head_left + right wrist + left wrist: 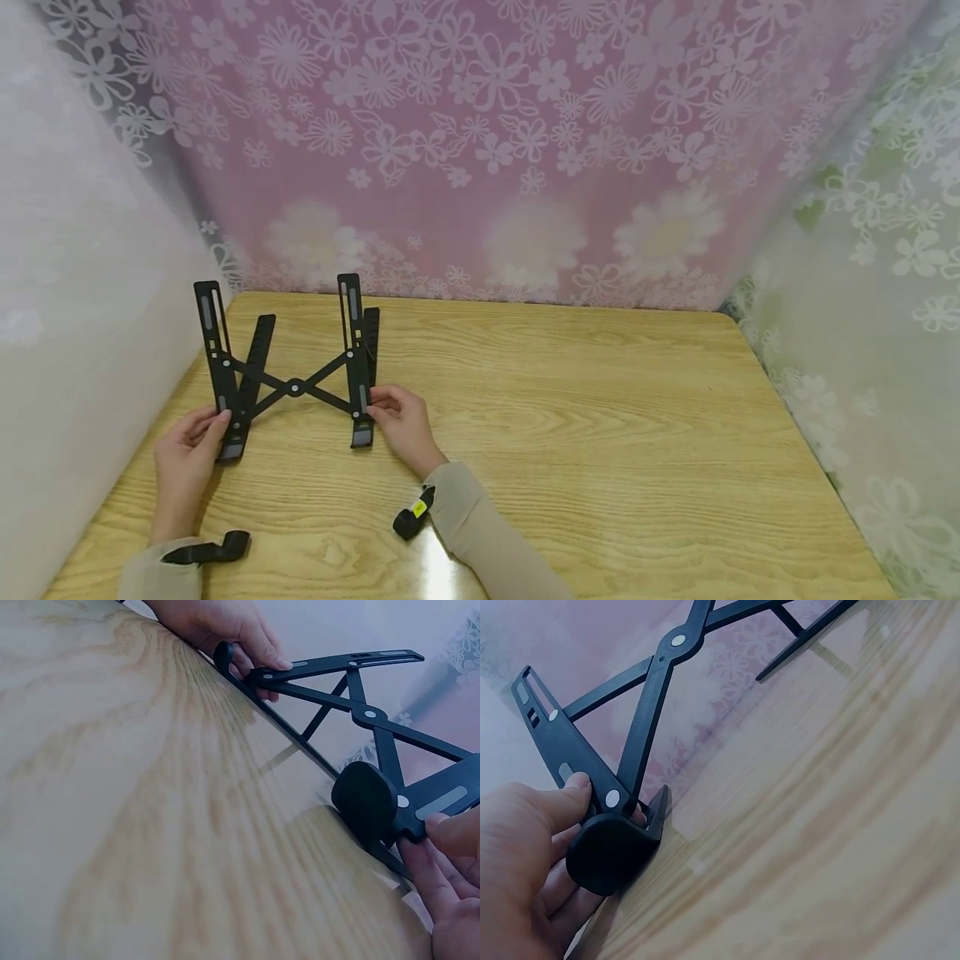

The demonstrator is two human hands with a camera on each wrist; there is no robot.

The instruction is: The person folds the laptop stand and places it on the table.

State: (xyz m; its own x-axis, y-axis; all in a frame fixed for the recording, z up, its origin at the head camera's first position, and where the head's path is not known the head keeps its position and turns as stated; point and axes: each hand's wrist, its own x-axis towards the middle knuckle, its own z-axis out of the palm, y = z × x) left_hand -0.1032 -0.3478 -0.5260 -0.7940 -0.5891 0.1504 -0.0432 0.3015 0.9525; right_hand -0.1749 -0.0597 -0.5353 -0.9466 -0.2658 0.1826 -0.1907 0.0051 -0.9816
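Note:
A black folding laptop stand [295,387] stands unfolded at the left of the table, its crossed bars spread between two side arms. My left hand [186,450] pinches the lower front of the left arm, thumb on the grey pad side. On the other arm, my right hand [405,423] grips the lower outer edge between thumb and fingers. The left wrist view shows the rounded front lip [611,855] beside my left fingers. Another front lip [365,802] sits near my right thumb in the right wrist view. Parts of the fingers are hidden behind the arms.
The wood-grain table [600,433] extends to the right of the stand. A pink flowered curtain [480,167] hangs along the back edge. Pale sheets flank the left [90,275] and right [862,333] sides. Black camera straps are on both wrists.

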